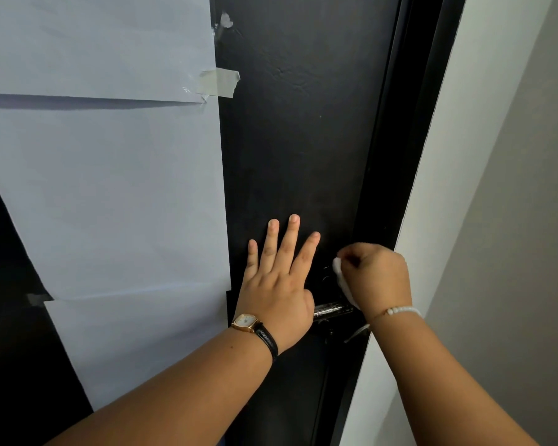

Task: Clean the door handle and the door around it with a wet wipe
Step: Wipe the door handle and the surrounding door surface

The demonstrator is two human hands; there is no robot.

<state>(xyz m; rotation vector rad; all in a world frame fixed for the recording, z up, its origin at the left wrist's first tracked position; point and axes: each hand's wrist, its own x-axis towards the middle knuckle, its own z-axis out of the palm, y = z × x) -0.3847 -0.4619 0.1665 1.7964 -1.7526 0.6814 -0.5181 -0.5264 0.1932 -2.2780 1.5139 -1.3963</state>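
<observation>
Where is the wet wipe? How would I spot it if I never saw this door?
Find the big black door with pale paper sheets taped on its left side. Low down by its right edge, above the shiny door handle, the right hand is closed in a fist. The wet wipe is the small white crumpled bit poking out of that fist.

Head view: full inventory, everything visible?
flat black door: 1, black, centre
shiny metal lever handle: 1, silver, low on door, between the hands
pale paper sheets: several, overlapping, grey-white, taped on door, left
tape strip: 1, greyish, paper's right edge
black door frame: 1, right of door
wall: grey-white, far right
white wet wipe: 1, in right hand
left hand: flat on door, gold watch
right hand: fisted, bead bracelet
</observation>
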